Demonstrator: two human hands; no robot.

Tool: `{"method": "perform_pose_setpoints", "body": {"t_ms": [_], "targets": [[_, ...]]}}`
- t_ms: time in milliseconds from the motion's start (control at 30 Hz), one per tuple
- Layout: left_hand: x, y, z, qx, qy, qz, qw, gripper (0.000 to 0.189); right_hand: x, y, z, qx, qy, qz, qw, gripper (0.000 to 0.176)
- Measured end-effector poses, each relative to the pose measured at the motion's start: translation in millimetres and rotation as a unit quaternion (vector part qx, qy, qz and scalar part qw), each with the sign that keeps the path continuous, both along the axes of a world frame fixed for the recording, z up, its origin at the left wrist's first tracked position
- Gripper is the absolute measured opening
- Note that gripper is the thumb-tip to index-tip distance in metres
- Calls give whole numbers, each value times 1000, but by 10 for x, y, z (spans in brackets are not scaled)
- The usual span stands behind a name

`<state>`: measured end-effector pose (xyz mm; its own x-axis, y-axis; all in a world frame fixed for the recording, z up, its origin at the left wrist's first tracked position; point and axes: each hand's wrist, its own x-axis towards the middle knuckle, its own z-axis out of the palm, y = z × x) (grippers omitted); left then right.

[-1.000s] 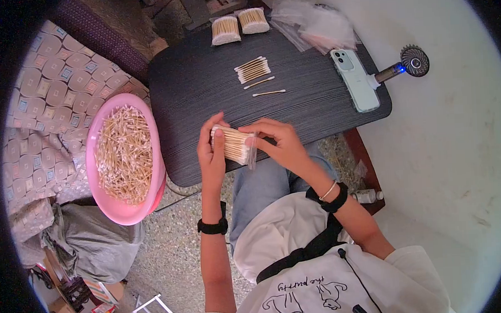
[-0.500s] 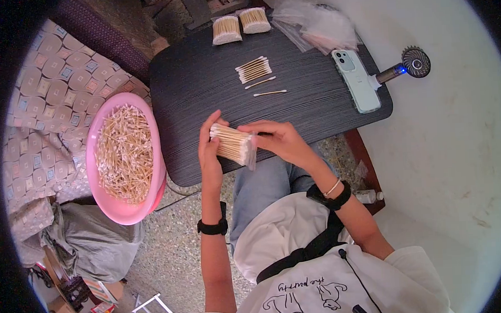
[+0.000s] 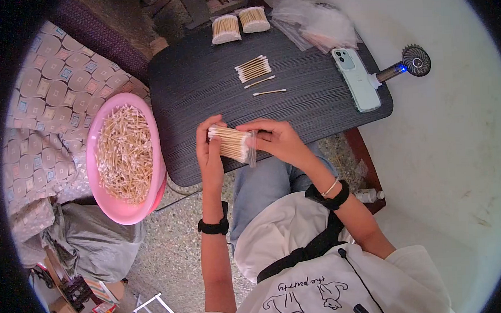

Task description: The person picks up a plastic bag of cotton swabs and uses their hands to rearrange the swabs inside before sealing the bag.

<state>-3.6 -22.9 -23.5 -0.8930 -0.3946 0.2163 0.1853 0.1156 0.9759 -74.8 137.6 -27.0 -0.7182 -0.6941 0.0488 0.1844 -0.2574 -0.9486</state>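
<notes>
Between my hands, over the near edge of the dark table (image 3: 197,97), is a clear plastic bag packed with cotton swabs (image 3: 231,143). My left hand (image 3: 210,150) is closed round its left end, thumb on the front. At the right end, my right hand (image 3: 275,140) pinches the bag near its loose clear flap (image 3: 252,153). A small row of cotton swabs (image 3: 253,69) lies on the table beyond my hands, with two single swabs (image 3: 270,92) just below it.
Two packed bundles of swabs (image 3: 226,30) stand at the table's far edge. Clear plastic bags (image 3: 326,27) lie at the far right, above a phone (image 3: 356,82) and a small fan (image 3: 416,61). Left of the table is a pink basin (image 3: 116,210) heaped with loose swabs.
The bag of swabs has turned slightly towards level and shifted a little left. Both hands keep hold of it, with slight finger movement. The things on the table look unmoved.
</notes>
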Motion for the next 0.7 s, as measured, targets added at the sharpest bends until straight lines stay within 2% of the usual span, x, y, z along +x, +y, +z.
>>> {"method": "perform_pose_setpoints", "body": {"t_ms": [133, 233, 333, 433, 700], "targets": [[12, 3, -9, 30, -4, 1, 1000, 32, 1, -22, -23, 26, 17, -4, 1000, 31], [11, 1, 4, -3, -5, -12, 1000, 30, 22, -31, -35, 26, -2, -27, 999, 31], [-4, 48, -6, 15, -1, 5, 1000, 28, 4, -39, -37, 4, 46, -27, 999, 30], [-13, 58, 8, -15, -20, 8, 1000, 26, 7, -25, 33, -22, 8, -30, 999, 28], [-6, -19, -70, -63, -23, -4, 998, 25, -7, -56, -48, 34, -18, -17, 999, 23]]}}
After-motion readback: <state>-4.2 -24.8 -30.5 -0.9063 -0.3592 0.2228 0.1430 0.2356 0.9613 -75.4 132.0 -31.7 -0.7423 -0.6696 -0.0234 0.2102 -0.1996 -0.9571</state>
